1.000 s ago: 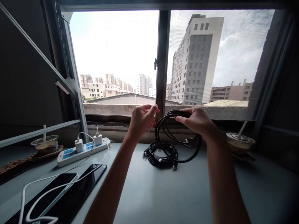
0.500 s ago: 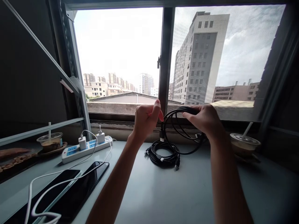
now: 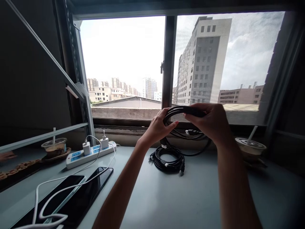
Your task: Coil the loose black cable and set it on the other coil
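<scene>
I hold a coil of black cable up in front of the window, above the grey table. My right hand grips the top of the coil, fingers wrapped over the strands. My left hand closes on the coil's left side, thumb and fingers pinching the strands. Loops of the held cable hang down to a second bundle of black cables that lies on the table right below my hands.
A white power strip with two chargers sits at the left. Two dark phones with a white cord lie near the front left. Iced drink cups stand at the far left and far right. A person's fingers show at the left edge.
My left hand, raised beside the coil before, has come across and closed on the coil's left side. The right hand lifted the coil slightly. The view shifted a little.
</scene>
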Tool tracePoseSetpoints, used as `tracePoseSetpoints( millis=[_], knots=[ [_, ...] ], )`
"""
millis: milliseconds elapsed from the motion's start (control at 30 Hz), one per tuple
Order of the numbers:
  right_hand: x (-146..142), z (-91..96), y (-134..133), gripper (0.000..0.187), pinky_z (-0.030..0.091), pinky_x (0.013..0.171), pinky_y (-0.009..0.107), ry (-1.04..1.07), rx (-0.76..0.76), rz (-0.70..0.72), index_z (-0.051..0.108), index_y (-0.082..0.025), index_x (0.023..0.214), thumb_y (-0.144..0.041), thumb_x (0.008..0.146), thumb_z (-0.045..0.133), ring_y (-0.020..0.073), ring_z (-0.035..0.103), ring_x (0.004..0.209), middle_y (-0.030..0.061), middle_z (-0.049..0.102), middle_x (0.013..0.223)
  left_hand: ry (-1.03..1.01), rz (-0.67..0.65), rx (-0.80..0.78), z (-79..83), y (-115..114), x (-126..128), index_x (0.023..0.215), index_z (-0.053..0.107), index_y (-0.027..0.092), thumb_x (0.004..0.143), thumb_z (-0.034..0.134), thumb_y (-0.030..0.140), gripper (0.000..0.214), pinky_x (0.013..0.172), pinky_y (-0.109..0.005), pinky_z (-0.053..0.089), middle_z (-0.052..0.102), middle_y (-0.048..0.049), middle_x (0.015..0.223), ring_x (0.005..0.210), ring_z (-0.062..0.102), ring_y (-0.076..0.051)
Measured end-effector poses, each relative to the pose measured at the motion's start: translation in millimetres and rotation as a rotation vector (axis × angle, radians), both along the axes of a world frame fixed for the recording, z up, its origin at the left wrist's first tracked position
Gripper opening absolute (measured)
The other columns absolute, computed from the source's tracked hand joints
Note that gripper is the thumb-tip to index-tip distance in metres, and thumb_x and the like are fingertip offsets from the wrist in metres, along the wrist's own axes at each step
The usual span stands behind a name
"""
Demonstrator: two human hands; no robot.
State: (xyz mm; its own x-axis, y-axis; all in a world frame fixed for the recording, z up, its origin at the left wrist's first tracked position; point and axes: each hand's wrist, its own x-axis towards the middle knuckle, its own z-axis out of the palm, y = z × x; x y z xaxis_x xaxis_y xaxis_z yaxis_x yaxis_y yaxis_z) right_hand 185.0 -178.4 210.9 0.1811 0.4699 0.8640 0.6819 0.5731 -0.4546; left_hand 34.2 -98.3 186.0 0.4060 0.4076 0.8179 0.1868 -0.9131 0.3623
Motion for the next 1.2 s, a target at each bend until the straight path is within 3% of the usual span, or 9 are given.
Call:
tracePoseSetpoints(
  millis=[100, 167, 233, 400, 567, 733, 867, 967, 1200],
  knots=[
    [-2.8, 0.4, -3.6, 0.012, 0.038, 0.048, 0.021, 0.005, -0.008, 0.119, 0.070, -0.017, 0.074, -0.025, 0.065, 0.066, 0.0111, 0.052, 0.055, 0.0004, 0.059, 0.062, -0.099, -0.040, -0.020, 1.2, 5.1, 3.3, 0.110, 0.055, 0.021, 0.080, 0.055, 0.029, 0.032, 0.079, -0.029, 0.046, 0.066, -0.0045, 0.097, 0.090, 0.060, -0.016],
    [-4.7, 0.3, -3.1, 0.010, 0.038, 0.050, 0.021, 0.010, 0.001, 0.199, 0.069, -0.019, 0.073, -0.023, 0.065, 0.067, 0.0099, 0.050, 0.056, -0.0006, 0.058, 0.062, -0.151, -0.087, -0.055, 4.2, 5.0, 3.0, 0.086, 0.063, 0.017, 0.080, 0.053, 0.027, 0.016, 0.071, -0.027, 0.047, 0.067, -0.0037, 0.080, 0.077, 0.062, -0.015],
    [-6.2, -0.1, 1.5, 0.008, 0.036, 0.048, 0.020, 0.047, 0.009, 0.282, 0.068, -0.019, 0.072, -0.021, 0.064, 0.067, 0.0083, 0.047, 0.052, -0.0022, 0.054, 0.057, -0.199, -0.159, -0.168, 7.6, 1.1, 1.6, 0.056, 0.055, 0.016, 0.080, 0.051, 0.029, 0.028, 0.058, -0.024, 0.046, 0.061, -0.0022, 0.056, 0.059, 0.061, -0.012],
    [-3.6, -1.8, 20.0, 0.011, 0.034, 0.045, 0.018, 0.234, -0.081, 0.426, 0.066, -0.017, 0.072, -0.027, 0.068, 0.064, 0.0063, 0.044, 0.050, -0.0031, 0.051, 0.057, -0.474, -0.145, -0.521, 16.8, -22.4, -1.1, 0.042, 0.037, 0.019, 0.071, 0.062, 0.025, 0.038, 0.028, -0.019, 0.016, 0.029, 0.0097, 0.029, 0.023, 0.024, -0.002],
    [1.9, -3.2, 20.1, 0.025, 0.044, 0.054, 0.019, 0.200, -0.299, 0.197, 0.068, -0.015, 0.091, -0.031, 0.077, 0.057, 0.0119, 0.057, 0.066, 0.0032, 0.062, 0.073, -0.759, -0.296, -0.634, 24.7, -40.8, -1.4, 0.035, 0.024, 0.019, 0.073, 0.055, 0.017, 0.049, 0.030, -0.020, 0.018, 0.019, 0.0096, 0.027, 0.023, 0.017, -0.001],
    [-5.6, -4.5, 13.4, 0.024, 0.049, 0.042, 0.022, 0.166, -0.400, 0.213, 0.065, -0.015, 0.093, -0.032, 0.079, 0.057, 0.0158, 0.061, 0.058, 0.0048, 0.065, 0.075, -0.841, -0.382, -0.624, 27.4, -40.3, -3.1, 0.034, 0.022, 0.018, 0.074, 0.052, 0.013, 0.051, 0.030, -0.020, 0.018, 0.017, 0.0088, 0.026, 0.023, 0.017, -0.002],
    [-11.3, -4.0, 15.3, 0.023, 0.046, 0.035, 0.024, 0.233, -0.295, 0.166, 0.063, -0.015, 0.077, -0.038, 0.078, 0.057, 0.0168, 0.060, 0.048, 0.0050, 0.063, 0.066, -0.837, -0.460, -0.693, 25.2, -37.3, 0.7, 0.034, 0.022, 0.017, 0.074, 0.051, 0.013, 0.049, 0.030, -0.019, 0.018, 0.017, 0.0087, 0.026, 0.023, 0.017, -0.002],
    [-10.3, -2.8, 17.4, 0.028, 0.039, 0.032, 0.023, 0.263, -0.167, -0.036, 0.059, -0.016, 0.060, -0.037, 0.077, 0.056, 0.0142, 0.053, 0.039, 0.0039, 0.058, 0.054, -0.814, -0.551, -0.761, 20.3, -35.5, 8.2, 0.035, 0.021, 0.017, 0.074, 0.050, 0.014, 0.048, 0.030, -0.018, 0.019, 0.016, 0.0086, 0.027, 0.023, 0.017, -0.002],
    [6.5, -1.7, 17.5, 0.032, 0.036, 0.045, 0.025, 0.279, 0.004, -0.279, 0.051, -0.017, 0.045, -0.033, 0.072, 0.057, 0.0114, 0.045, 0.040, 0.0000, 0.044, 0.039, -0.535, -0.756, -0.965, 17.4, -29.0, 10.1, 0.041, 0.026, 0.019, 0.074, 0.049, 0.019, 0.040, 0.038, -0.019, 0.032, 0.023, 0.0077, 0.031, 0.029, 0.029, -0.005]
  ],
)
